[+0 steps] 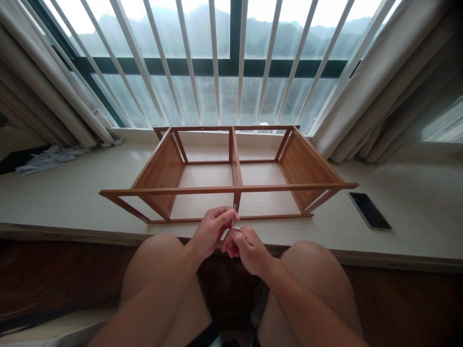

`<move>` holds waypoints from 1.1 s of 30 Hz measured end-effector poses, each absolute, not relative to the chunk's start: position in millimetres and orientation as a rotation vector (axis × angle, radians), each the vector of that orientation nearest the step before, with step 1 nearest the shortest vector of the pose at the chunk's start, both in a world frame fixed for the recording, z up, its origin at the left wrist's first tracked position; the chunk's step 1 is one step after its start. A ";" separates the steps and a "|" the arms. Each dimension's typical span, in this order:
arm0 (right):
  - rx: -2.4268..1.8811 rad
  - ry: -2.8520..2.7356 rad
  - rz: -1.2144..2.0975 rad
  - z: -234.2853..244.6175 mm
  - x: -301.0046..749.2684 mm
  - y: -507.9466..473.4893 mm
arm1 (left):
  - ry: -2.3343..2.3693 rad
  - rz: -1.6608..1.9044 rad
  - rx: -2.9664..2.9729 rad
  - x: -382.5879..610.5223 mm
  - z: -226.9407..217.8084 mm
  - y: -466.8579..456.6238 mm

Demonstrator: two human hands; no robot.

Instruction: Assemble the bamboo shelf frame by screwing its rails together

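Observation:
A brown wooden shelf frame [231, 189] lies on its side on a pale window ledge [65, 193], with a middle divider and two end panels. In front of its lower rail, my left hand [211, 231] pinches a small thin metal piece [233, 218], perhaps a hex key or screw. My right hand [244, 246] is closed just beside it, fingertips touching the same piece. Both hands meet above my bare knees, close to the bottom of the divider.
A black phone [369, 210] lies flat on the ledge to the right of the frame. Crumpled white paper [54, 156] sits at the far left. Curtains [379, 82] hang at both sides of a barred window [217, 62].

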State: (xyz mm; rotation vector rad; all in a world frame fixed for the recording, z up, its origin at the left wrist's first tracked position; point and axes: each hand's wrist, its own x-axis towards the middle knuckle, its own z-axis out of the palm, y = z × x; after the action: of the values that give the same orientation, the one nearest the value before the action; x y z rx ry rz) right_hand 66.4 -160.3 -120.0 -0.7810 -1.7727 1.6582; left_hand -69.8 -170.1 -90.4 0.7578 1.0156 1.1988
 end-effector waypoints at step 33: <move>-0.655 -1.755 2.278 -114.3 40.1 -237.0 | 1.828 1.664 0.844 -148.8 -101.3 -352.6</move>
State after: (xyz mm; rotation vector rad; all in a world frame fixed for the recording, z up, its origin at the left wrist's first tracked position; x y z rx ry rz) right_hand 40.1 -237.0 -114.3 -0.6550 -1.7549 2.2784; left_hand -148.8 -352.6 -101.3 0.8438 1.8278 1.6643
